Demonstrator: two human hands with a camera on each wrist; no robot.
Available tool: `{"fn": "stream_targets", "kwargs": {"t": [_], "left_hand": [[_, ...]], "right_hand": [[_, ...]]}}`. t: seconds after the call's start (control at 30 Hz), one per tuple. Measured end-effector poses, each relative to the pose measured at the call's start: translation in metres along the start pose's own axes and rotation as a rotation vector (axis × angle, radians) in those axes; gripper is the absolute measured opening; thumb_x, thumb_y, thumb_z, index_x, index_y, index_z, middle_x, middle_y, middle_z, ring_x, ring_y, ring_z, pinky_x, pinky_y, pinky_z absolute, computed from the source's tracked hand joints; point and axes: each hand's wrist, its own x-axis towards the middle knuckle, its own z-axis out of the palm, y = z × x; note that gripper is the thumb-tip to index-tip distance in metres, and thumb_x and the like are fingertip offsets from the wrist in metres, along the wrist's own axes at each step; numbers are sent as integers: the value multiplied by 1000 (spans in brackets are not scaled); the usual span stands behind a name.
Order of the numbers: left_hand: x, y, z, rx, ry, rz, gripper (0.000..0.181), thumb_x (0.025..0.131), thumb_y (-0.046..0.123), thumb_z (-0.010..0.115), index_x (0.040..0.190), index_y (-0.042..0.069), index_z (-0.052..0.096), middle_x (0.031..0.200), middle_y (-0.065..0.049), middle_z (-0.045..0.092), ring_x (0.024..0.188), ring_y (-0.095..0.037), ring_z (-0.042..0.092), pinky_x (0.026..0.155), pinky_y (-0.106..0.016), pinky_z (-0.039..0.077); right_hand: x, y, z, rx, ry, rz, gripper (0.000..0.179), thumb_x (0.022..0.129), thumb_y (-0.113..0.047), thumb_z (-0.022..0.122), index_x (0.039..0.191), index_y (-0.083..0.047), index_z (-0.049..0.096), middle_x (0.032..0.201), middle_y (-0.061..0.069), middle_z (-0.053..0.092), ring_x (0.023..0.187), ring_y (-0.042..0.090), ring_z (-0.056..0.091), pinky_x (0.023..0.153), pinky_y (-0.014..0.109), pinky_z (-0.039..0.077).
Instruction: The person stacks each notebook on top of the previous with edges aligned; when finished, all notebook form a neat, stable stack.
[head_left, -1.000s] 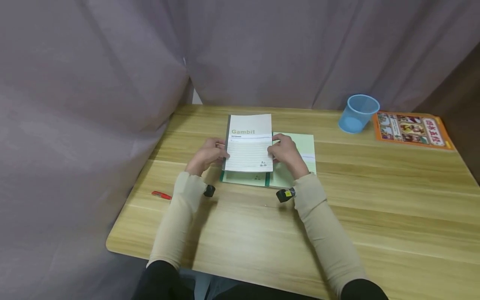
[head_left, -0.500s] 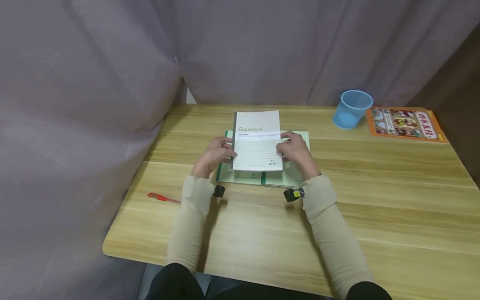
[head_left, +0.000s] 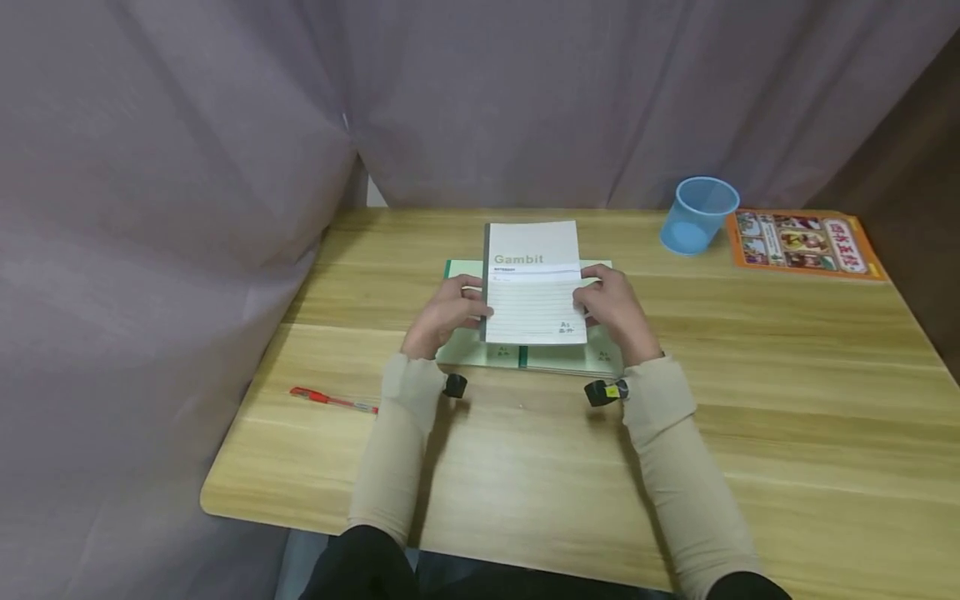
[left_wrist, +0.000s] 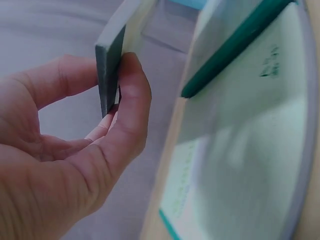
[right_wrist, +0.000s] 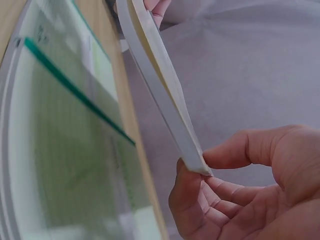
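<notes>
A white notebook (head_left: 534, 287) with a dark spine and the word Gambit on its cover is held up by both hands. My left hand (head_left: 447, 315) pinches its spine edge between thumb and fingers; the left wrist view shows the dark spine (left_wrist: 111, 75) in that grip. My right hand (head_left: 615, 310) pinches the opposite edge, where the page edges (right_wrist: 172, 110) show in the right wrist view. Under the raised notebook lie green notebooks (head_left: 566, 358) with dark green spines, side by side on the table and partly hidden by it.
A red pen (head_left: 330, 400) lies on the wooden table (head_left: 525, 467) at the left, its end by the left sleeve. At the back right stands a blue cup (head_left: 697, 217) beside an orange picture book (head_left: 806, 243). Grey curtains (head_left: 480, 100) hang behind and at the left.
Both hands have moved the white notebook to the right over the green notebooks, uncovering more of the left one. The head view has shifted slightly, and more of the red pen shows.
</notes>
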Motion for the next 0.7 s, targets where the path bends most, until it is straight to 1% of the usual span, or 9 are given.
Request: {"fn": "stream_targets", "kwargs": {"t": [0.1,0.17,0.33,0.4,0.57,0.7], "left_hand": [[6,-3,6,2,-14,-10,56,87,-8,65,139,-5,45,106,-15,58,84,-24,62,75,-36,58],[9,-5,9,3,-22,-22,55,87,-9,65,138,-5,46,105,-15,59,82,-24,63,74,-36,58],[16,-8,17,10,-33,-41,54,87,-10,64,138,-6,45,105,-15,60,83,-24,64,74,-36,59],[18,-10,21,17,-41,-47,54,87,-10,64,138,-6,45,105,-15,60,83,-24,64,75,-36,59],[21,-18,30,55,-53,-66,54,87,-7,67,137,-4,46,106,-14,59,83,-24,65,79,-36,58],[23,-22,36,86,-57,-64,53,88,-6,67,137,-4,46,107,-15,60,82,-25,66,78,-36,58]], "right_hand": [[1,4,-4,-27,5,19,60,86,-3,51,144,10,43,100,23,62,69,17,61,68,36,57],[2,7,-6,-42,5,36,61,87,-3,51,145,9,41,102,23,61,71,17,61,70,35,57],[3,15,-11,-38,4,50,61,87,-3,51,146,10,40,106,25,60,71,17,61,68,33,57],[2,19,-14,-45,4,55,62,87,-2,51,146,10,40,107,27,61,72,18,62,69,34,57],[-1,28,-20,-74,-9,86,66,86,-2,52,149,9,37,117,28,58,84,24,60,76,35,54],[-4,35,-26,-77,-20,106,66,87,-3,52,150,9,36,121,28,56,85,26,60,75,36,53]]}}
